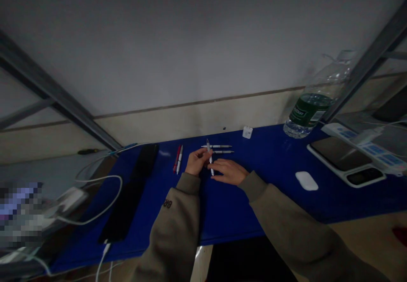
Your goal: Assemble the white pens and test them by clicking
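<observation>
Between my two hands a white pen (pixel 210 159) points away from me over the blue table. My left hand (pixel 197 161) pinches its upper part, and the fingers of my right hand (pixel 229 171) close on its lower part. Just beyond, two more white pens lie crosswise, one farther back (pixel 219 146) and one nearer (pixel 224 152), its left end hidden by the hands. Left of my left hand, a red pen (pixel 176 159) and a white pen (pixel 179 160) lie side by side.
The blue table (pixel 229 214) meets a wall. A white adapter (pixel 247 132) and a large water bottle (pixel 308 104) stand at the back. To the right are a white case (pixel 306 180), a scale (pixel 346 161) and a power strip (pixel 365 146). Dark devices (pixel 127 205) and cables lie left.
</observation>
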Demonstrator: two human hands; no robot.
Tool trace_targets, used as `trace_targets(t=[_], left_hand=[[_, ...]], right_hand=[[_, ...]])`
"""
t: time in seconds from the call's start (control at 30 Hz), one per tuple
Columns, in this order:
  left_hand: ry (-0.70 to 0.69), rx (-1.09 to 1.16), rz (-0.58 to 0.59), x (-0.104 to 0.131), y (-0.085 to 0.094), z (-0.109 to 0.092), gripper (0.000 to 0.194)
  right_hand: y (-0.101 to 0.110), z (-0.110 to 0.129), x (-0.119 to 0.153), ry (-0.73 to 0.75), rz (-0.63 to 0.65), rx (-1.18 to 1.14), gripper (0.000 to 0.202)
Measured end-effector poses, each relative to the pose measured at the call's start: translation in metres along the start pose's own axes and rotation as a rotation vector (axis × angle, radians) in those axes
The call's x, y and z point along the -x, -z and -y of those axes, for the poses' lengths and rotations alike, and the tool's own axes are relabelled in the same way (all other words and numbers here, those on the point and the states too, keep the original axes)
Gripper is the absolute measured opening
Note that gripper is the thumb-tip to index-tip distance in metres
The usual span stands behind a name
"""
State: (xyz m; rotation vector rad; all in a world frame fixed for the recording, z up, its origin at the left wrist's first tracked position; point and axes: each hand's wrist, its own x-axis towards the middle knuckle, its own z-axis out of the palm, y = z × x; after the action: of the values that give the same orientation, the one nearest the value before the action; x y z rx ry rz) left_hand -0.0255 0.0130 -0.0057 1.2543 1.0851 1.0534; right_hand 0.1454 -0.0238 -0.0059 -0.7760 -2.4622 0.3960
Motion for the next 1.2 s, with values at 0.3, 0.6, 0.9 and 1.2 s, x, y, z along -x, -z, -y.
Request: trace_targets(t=[0.3,0.6,0.9,1.2], left_hand=[[-0.040,-0.081,-0.022,-0.001,-0.001,0.000,0.038],[-0.098,-0.226,-0.067,0.003,0.010,-0.010,0.036],[0.037,-1.297,-0.490,0.012,0.048,-0.018,0.020],[0.128,-1.342,-0.561,0.016,0.039,-0.017,0.025]], right_hand=[[-0.002,-0.003,0.000,-0.063,-0.059,-0.041,0.042],[-0.001,-0.003,0.000,-0.084,-0.075,0.015,0.039],[0.001,0.004,0.002,-0.166,-0.144,0.028,0.035],[-0.002,0.002,0.002,-0.168,-0.143,0.043,0.030]])
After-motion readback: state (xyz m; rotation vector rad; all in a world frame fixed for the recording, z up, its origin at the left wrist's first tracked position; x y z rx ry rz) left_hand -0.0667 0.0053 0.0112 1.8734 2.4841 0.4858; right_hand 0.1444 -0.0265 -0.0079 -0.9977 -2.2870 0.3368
